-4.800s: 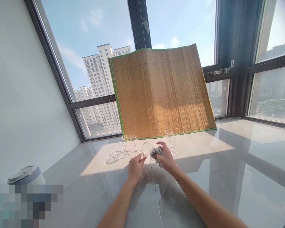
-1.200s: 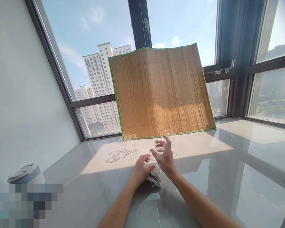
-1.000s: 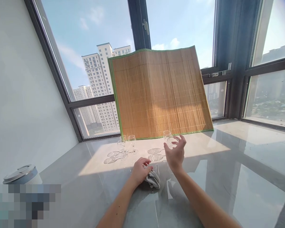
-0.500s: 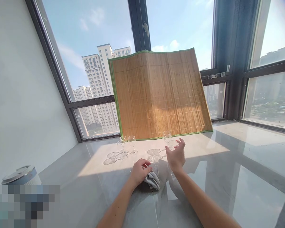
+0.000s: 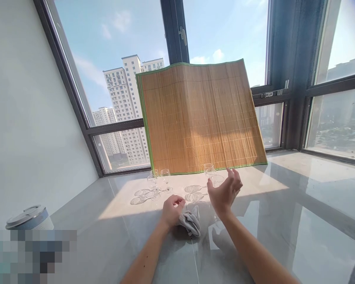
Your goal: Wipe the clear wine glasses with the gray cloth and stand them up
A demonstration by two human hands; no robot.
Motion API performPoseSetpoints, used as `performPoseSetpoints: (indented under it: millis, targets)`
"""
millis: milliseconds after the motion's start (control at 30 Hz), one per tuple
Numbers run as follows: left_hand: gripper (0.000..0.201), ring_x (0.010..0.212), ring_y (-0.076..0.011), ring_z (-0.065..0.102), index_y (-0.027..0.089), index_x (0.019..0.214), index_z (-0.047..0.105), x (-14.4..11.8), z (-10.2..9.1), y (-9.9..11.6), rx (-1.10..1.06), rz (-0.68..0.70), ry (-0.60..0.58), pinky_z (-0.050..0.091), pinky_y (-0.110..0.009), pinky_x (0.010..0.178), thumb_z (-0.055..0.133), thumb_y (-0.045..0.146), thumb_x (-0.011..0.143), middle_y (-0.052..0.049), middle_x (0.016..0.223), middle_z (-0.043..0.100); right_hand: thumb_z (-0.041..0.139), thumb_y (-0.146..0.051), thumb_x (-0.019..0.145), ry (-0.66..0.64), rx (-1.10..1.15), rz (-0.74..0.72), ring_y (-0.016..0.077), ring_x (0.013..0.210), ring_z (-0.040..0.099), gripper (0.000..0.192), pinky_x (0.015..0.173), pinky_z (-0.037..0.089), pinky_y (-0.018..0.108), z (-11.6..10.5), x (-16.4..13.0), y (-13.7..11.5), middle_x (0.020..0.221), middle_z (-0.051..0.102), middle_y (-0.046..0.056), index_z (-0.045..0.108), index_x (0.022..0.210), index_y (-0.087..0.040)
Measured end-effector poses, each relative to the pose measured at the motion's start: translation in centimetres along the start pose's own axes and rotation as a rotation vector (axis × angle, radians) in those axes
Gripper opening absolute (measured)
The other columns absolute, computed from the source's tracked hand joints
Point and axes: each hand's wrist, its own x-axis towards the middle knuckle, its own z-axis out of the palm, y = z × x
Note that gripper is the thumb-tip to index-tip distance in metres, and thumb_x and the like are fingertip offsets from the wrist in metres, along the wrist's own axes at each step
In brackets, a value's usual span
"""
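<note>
My left hand [image 5: 171,208] rests on the glossy grey floor [image 5: 284,221] with its fingers curled on a crumpled grey cloth [image 5: 191,223]. Just right of it, my right hand [image 5: 225,192] hovers with fingers spread and holds nothing. A clear wine glass [image 5: 216,180] stands right by its fingertips, with a second glass [image 5: 208,169] just behind. Farther left stand three more wine glasses [image 5: 158,180] in the sunlit patch.
A bamboo mat [image 5: 201,118] with green edging leans upright against the window behind the glasses. A round lidded container [image 5: 29,217] sits at the lower left by the white wall [image 5: 26,118]. Dark window frames [image 5: 296,79] run along the back and right.
Earlier my hands held a glass and the cloth together. Since then the cloth went down under my left hand, and my right hand set the glass by the right-hand pair and opened.
</note>
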Motion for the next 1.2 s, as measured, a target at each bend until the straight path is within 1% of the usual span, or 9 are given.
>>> performPoseSetpoints:
  millis: [100,233,333,467,633,733,867,1033,1200]
  targets:
    - [0.025,0.077,-0.0181,0.061,0.02,0.069,0.065,0.7,-1.9,-0.5,-0.011,-0.062,0.314,0.046,-0.029,0.074,0.049,0.034,0.083,-0.002,0.075,0.067,0.054,-0.031,0.084,-0.226,0.165,-0.235,0.0319,0.127,0.039,0.058,0.1,0.035,0.052,-0.4,-1.2,-1.7,0.134,0.044,0.017,0.032,0.136,-0.022]
    - [0.02,0.078,-0.0192,0.061,0.021,0.076,0.062,1.6,-4.2,-2.7,0.073,-0.21,0.68,0.046,-0.03,0.073,0.047,0.031,0.081,-0.002,0.078,0.066,0.06,-0.043,0.082,-1.048,0.221,-0.329,0.03,0.113,0.052,0.063,0.089,0.044,0.042,-0.5,-4.3,-3.1,0.113,0.062,0.012,0.04,0.137,-0.023]
    - [0.024,0.093,-0.0205,0.062,0.021,0.1,0.06,2.3,-4.9,-5.0,0.104,-0.297,0.787,0.048,-0.032,0.081,0.052,0.028,0.078,-0.005,0.101,0.066,0.069,-0.047,0.073,-1.372,0.08,-0.281,0.0378,0.121,0.047,0.085,0.09,0.042,0.045,-0.3,-5.9,-3.0,0.119,0.062,0.016,0.034,0.145,-0.019]
    - [0.045,0.106,-0.0228,0.062,0.021,0.118,0.052,3.4,-5.1,-7.7,0.016,-0.44,0.773,0.049,-0.034,0.089,0.059,0.026,0.073,-0.01,0.116,0.063,0.063,-0.029,0.075,-1.408,0.031,-0.292,0.0377,0.128,0.041,0.087,0.095,0.039,0.045,0.1,-6.2,-2.3,0.138,0.051,0.015,0.023,0.151,-0.021]
    - [0.046,0.112,-0.0214,0.062,0.023,0.117,0.051,4.1,-5.5,-9.2,-0.034,-0.461,0.778,0.049,-0.032,0.092,0.06,0.023,0.072,-0.009,0.119,0.064,0.066,-0.024,0.069,-1.296,0.028,-0.396,0.0358,0.138,0.024,0.103,0.095,0.04,0.042,0.5,-6.1,-2.0,0.161,0.015,0.008,0.008,0.154,-0.028]
    - [0.041,0.112,-0.0217,0.062,0.024,0.111,0.054,4.2,-5.6,-9.5,-0.045,-0.459,0.782,0.049,-0.033,0.093,0.06,0.022,0.07,-0.008,0.117,0.065,0.06,-0.019,0.073,-1.331,0.061,-0.455,0.032,0.137,0.026,0.097,0.093,0.04,0.039,0.4,-5.9,-2.1,0.152,0.033,0.01,0.008,0.154,-0.029]
    - [0.038,0.11,-0.0229,0.062,0.024,0.107,0.055,4.4,-5.5,-9.7,-0.036,-0.46,0.783,0.049,-0.035,0.094,0.061,0.022,0.07,-0.008,0.115,0.065,0.05,-0.017,0.079,-1.39,0.077,-0.456,0.0292,0.127,0.038,0.075,0.089,0.04,0.035,0.6,-5.9,-2.1,0.113,0.061,0.013,0.025,0.15,-0.021]
    - [0.041,0.114,-0.0226,0.061,0.023,0.109,0.054,4.5,-5.3,-9.8,-0.008,-0.445,0.753,0.048,-0.033,0.095,0.061,0.019,0.069,-0.009,0.121,0.063,0.05,-0.021,0.076,-1.301,0.02,-0.428,0.0321,0.125,0.034,0.073,0.104,0.028,0.044,0.4,-6.4,-1.9,0.119,0.058,0.015,0.031,0.146,-0.013]
    - [0.045,0.118,-0.0236,0.059,0.024,0.111,0.052,4.8,-5.2,-10.0,0.001,-0.414,0.719,0.047,-0.032,0.094,0.061,0.015,0.068,-0.011,0.123,0.063,0.055,-0.019,0.063,-1.435,-0.052,-0.346,0.0375,0.135,0.024,0.097,0.11,0.015,0.056,-0.3,-6.3,-1.6,0.14,0.043,0.018,0.018,0.152,-0.014]
